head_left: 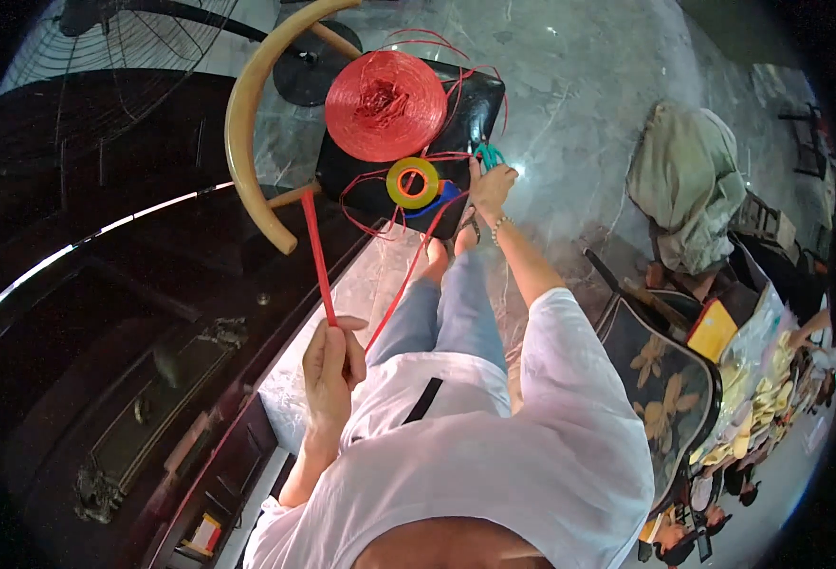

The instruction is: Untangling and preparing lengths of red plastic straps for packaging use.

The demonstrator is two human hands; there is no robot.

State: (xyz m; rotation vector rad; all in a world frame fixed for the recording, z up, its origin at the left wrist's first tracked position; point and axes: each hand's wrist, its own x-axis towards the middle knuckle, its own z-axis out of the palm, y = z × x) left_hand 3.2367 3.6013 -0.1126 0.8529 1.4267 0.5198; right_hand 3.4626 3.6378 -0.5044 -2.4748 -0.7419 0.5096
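Pinching flat red plastic ribbon (319, 258), likely light and bendy, the left hand (330, 365) holds well across it; the right hand (492, 188) meets teal-handled scissors (490, 152), grip unclear.

Home-like workroom, ornate dark woodwork (166, 394), glossy floor (579, 123), caged fan (143, 62)

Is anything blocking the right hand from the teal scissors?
Nothing visible stands between them: the right hand meets the teal scissors at the right edge of the black seat. A red strand lies just to the left.
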